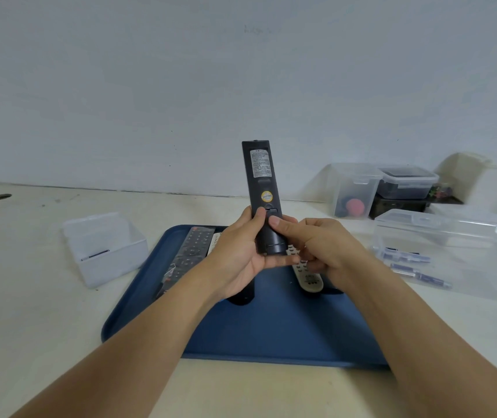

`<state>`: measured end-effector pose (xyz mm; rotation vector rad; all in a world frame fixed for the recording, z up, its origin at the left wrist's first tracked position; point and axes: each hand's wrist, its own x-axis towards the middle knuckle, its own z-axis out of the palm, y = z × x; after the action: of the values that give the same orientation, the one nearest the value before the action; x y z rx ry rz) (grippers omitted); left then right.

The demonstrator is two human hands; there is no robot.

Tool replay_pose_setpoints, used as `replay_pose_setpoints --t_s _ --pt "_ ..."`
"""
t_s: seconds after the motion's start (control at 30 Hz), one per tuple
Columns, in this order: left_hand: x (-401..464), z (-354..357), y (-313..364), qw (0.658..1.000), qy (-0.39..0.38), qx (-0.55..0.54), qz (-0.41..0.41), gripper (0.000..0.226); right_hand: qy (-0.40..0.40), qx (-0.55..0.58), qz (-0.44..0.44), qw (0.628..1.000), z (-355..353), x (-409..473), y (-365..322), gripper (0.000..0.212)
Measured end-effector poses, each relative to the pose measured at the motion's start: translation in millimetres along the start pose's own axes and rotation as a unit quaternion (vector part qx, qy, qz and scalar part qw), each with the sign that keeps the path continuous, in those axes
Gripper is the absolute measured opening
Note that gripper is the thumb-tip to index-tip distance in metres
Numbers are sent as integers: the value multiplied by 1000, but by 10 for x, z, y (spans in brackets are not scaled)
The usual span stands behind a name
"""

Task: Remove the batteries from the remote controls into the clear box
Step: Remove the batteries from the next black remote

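Observation:
A black remote control [260, 182] stands upright above the blue tray [271, 327], its back with a white label and a yellow sticker turned to me. My left hand [238, 254] grips its lower end. My right hand [316, 251] also holds it, with the thumb pressed on the battery cover [271, 233], which is closed. On the tray lie a black remote [191, 254] at the left, a white one [212, 242] beside it, a grey-white remote [307, 274] under my right hand and a dark one [241, 294] under my left wrist. The clear box [452, 251] at the right holds several batteries [413, 263].
A small clear tub [105, 245] stands left of the tray. At the back right are a clear container with a red object [352, 194], a lidded box on a dark block [404, 182] and the wall behind. A hole [0, 197] is in the table at the far left.

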<state>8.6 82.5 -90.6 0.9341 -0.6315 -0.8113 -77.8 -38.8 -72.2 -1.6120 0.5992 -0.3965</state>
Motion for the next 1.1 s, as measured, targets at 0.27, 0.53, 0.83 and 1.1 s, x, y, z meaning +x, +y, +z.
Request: replay_pose_setpoints --t_s 0.27,0.53,0.83,1.1 --pt "-10 9 22 999 8 36 -9 22 20 1 -51 998 37 36 73 46" --pt "-30 -4 107 999 -41 15 -18 30 15 -92 -254 963 64 39 53 36" --pt "-38 -5 116 998 -15 47 -39 25 -77 -220 -308 922 -162 0 -18 95" --pt "-36 15 124 995 20 93 -27 26 -50 -179 -311 932 -95 15 32 95"
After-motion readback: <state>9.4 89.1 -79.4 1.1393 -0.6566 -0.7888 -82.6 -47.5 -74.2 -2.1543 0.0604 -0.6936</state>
